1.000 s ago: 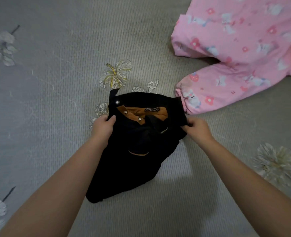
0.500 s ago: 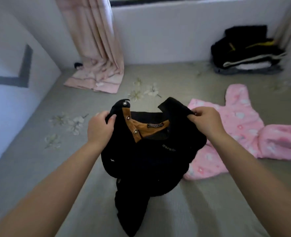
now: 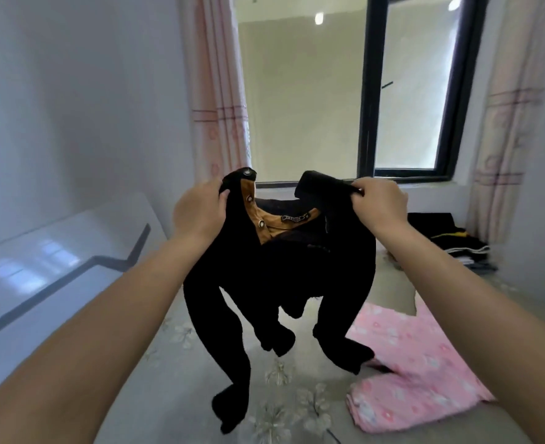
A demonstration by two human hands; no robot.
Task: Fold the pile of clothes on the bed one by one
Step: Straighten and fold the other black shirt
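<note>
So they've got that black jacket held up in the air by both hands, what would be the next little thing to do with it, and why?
Probably lower it flat onto the bed. The left hand and right hand each grip a top corner of the black jacket, which hangs open with its sleeves dangling and bunched, so it likely needs spreading out before any fold. The pink garment lies to the right, so the bare sheet to its left seems safest.

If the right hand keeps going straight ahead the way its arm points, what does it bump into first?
Probably the window or the sill under it. The right hand, pinching the black garment, points forward and up towards the glass, and nothing shows in between. How far off the window is can't be judged from this single view.
</note>
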